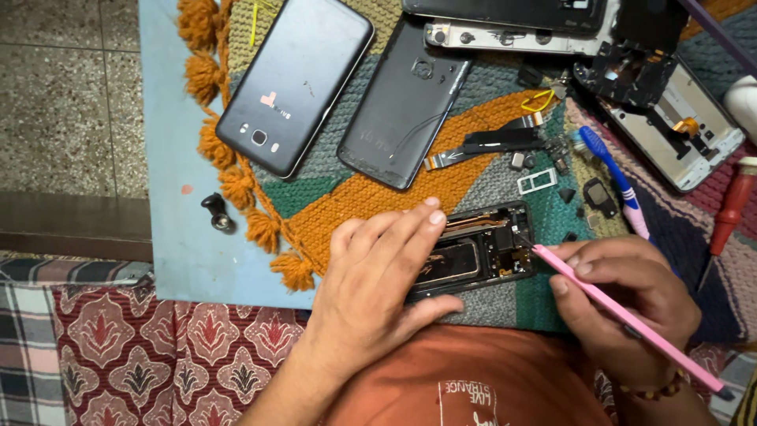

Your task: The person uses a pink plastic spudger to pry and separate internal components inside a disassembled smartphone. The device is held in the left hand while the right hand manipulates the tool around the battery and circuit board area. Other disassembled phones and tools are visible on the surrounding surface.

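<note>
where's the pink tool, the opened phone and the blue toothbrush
pink tool (623,315), head view, mid-shaft.
opened phone (493,248), head view, exposed inner frame.
blue toothbrush (611,170), head view, blue handle.

Single view: head-mounted camera, aimed steeply downward from above the wearer's lap. Range is close; both forearms enter from the bottom edge. The field covers the near part of the bench (169,237) and a strip of floor (63,87) at left.
</note>
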